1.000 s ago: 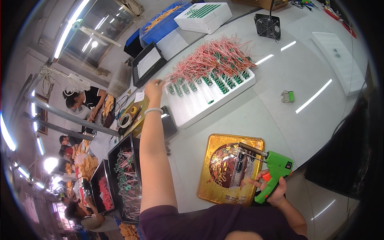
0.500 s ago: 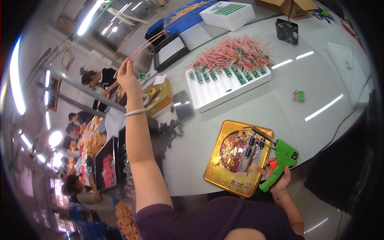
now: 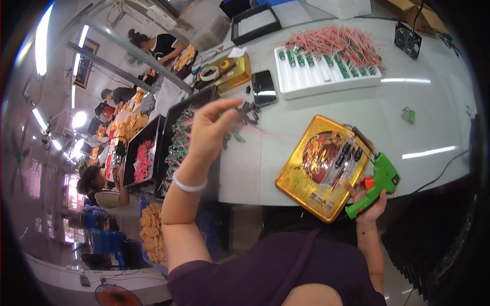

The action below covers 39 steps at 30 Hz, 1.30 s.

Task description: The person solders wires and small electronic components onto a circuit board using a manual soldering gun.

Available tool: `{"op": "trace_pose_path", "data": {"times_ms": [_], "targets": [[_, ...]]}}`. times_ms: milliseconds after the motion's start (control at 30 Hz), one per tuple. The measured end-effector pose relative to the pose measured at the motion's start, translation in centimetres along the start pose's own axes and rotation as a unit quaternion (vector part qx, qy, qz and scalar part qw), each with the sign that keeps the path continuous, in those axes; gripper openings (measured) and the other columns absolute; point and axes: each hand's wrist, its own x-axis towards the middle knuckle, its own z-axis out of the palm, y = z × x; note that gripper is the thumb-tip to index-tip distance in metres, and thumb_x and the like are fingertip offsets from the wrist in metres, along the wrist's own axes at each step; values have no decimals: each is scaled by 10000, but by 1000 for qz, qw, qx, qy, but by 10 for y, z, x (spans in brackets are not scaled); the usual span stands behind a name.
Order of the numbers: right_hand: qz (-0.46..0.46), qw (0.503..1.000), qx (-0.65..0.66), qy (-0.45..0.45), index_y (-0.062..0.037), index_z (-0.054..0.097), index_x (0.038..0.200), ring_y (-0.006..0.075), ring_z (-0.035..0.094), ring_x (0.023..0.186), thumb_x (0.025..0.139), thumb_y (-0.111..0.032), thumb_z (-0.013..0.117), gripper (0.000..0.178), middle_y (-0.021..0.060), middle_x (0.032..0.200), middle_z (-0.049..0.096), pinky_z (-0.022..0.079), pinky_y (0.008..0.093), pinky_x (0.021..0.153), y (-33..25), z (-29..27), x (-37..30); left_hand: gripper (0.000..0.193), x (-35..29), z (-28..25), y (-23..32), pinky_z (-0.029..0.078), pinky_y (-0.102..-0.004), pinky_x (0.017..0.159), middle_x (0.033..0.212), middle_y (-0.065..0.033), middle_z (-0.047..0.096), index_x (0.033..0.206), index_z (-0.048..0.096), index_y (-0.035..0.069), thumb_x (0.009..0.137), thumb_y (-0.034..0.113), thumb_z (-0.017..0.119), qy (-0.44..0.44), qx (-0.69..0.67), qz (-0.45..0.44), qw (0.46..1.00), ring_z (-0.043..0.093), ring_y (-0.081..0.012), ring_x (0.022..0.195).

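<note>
My left hand (image 3: 217, 125) is raised over the near left of the table, thumb and forefinger bent towards each other. Just beyond the fingertips, a small green coil-like part (image 3: 238, 137) with thin pink wires trails to the right, smeared by motion. The wires seem pinched in my fingers, though the grip itself is blurred. My right hand (image 3: 371, 204) holds a green hot glue gun (image 3: 384, 176) with an orange trigger. Its nozzle reaches over a golden tin lid (image 3: 293, 176), on which small black parts (image 3: 344, 154) lie in clear plastic.
A white tray (image 3: 332, 87) carries rows of green parts under a heap of pink wires. Left of it lie a phone (image 3: 264, 87), black pieces (image 3: 249, 113) and a yellow box with tape (image 3: 240, 76). Black trays (image 3: 159, 127) stand at left; a fan (image 3: 407, 41) at back right. People work beyond.
My left hand has come down and nearer from its high reach, bringing the green part and pink wires. My right hand keeps the glue gun over the tin; the view has swung left.
</note>
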Motion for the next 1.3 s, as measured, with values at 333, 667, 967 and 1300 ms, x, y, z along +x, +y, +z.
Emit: {"op": "trace_pose_path", "data": {"times_ms": [333, 667, 967, 1300], "targets": [[22, 996, -85, -22, 61, 402, 1141, 238, 535, 891, 782, -338, 536, 553, 193, 1045, 485, 528, 379, 734, -6, 27, -5, 131, -84, 96, -62, 293, -173, 439, 596, -4, 493, 932, 491, 29, 854, 124, 533, -96, -157, -130, 974, 394, -48, 476], [-46, 986, -160, 17, 94, 419, 1100, 200, 536, 822, 798, -328, 516, 529, 204, 1002, 489, 543, 283, 610, -44, 17, -25, 94, -18, 98, -72, 430, -187, 470, 687, -126, 613, 890, 453, 20, 829, 44, 520, -288, -49, -210, 933, 547, -115, 521], [-30, 973, -207, 96, 85, 429, 1083, 161, 525, 773, 795, -331, 518, 514, 185, 968, 494, 523, 239, 568, -44, 1, -50, 38, 22, 127, -127, 461, -223, 593, 759, -78, 616, 847, 523, 5, 840, 40, 508, -405, 94, -260, 871, 561, -100, 662], [-7, 964, -242, 108, 100, 426, 1104, 184, 546, 803, 791, -267, 510, 490, 220, 997, 506, 534, 283, 627, -45, -1, -57, 80, 47, 140, -122, 407, -207, 518, 682, -5, 529, 802, 478, 41, 850, 104, 472, -452, 182, -196, 851, 507, -63, 607]]}}
